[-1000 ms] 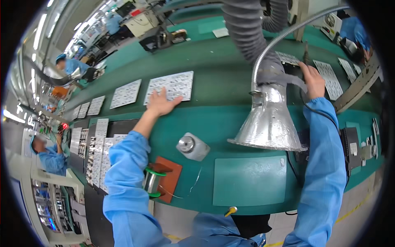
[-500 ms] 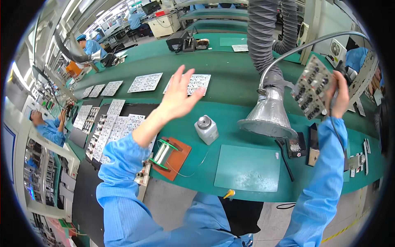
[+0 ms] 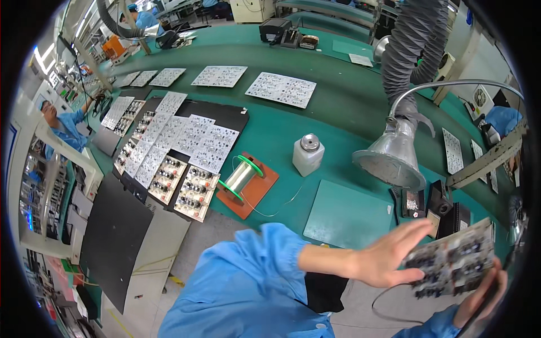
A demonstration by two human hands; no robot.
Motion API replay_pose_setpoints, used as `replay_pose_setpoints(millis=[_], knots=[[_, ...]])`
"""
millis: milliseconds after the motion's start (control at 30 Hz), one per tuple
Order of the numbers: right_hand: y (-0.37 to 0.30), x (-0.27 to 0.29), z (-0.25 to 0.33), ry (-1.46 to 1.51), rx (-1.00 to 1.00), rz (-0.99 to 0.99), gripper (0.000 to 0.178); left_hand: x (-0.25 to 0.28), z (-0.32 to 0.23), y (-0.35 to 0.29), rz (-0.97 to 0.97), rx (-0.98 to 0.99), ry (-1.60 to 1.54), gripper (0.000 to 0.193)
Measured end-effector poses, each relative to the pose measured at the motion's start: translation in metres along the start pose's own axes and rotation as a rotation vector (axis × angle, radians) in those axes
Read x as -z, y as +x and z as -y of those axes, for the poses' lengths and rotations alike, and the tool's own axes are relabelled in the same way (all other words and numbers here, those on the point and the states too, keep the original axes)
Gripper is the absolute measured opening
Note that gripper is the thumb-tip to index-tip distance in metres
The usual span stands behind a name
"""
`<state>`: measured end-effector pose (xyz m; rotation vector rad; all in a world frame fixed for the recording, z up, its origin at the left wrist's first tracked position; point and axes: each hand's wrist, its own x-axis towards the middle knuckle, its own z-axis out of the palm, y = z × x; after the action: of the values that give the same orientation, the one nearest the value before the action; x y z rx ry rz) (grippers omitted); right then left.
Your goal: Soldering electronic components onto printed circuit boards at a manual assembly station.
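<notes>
At the lower right, a circuit board (image 3: pixel 451 262) with dark components is tilted in my right hand (image 3: pixel 482 296), whose fingers are closed on its edge. A dark cable passes along that hand; whether a tool hangs on it cannot be seen. My left hand (image 3: pixel 383 262) reaches across to the board's left side. Its fingers are stretched out, with the thumb apart and overlapping the board's edge; whether it touches is unclear. A green work mat (image 3: pixel 346 211) lies just beyond my left hand.
A metal fume hood (image 3: pixel 391 160) hangs over the mat. Left of it stand a white bottle (image 3: pixel 308 156) and a solder wire spool (image 3: pixel 241 179). Circuit boards (image 3: pixel 197 193) cover a black panel at left; more boards (image 3: pixel 280 90) lie on the green belt.
The circuit board and my right hand have come down and nearer. My left hand has swung from above the belt to the right, beside the board. The view has shifted.
</notes>
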<state>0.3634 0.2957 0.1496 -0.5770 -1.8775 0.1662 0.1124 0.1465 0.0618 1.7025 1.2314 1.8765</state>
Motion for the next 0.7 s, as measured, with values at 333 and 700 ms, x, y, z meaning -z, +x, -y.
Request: replay_pose_setpoints(millis=[333,700], knots=[[-0.057,-0.057,0.064,0.18,0.153,-0.036,0.042,-0.032,0.025,-0.035,-0.066,0.475,-0.589,0.024],[-0.157,-0.107,0.073,0.589,-0.52,0.1,0.055,0.037,0.022,-0.057,-0.396,0.501,-0.744,0.039]])
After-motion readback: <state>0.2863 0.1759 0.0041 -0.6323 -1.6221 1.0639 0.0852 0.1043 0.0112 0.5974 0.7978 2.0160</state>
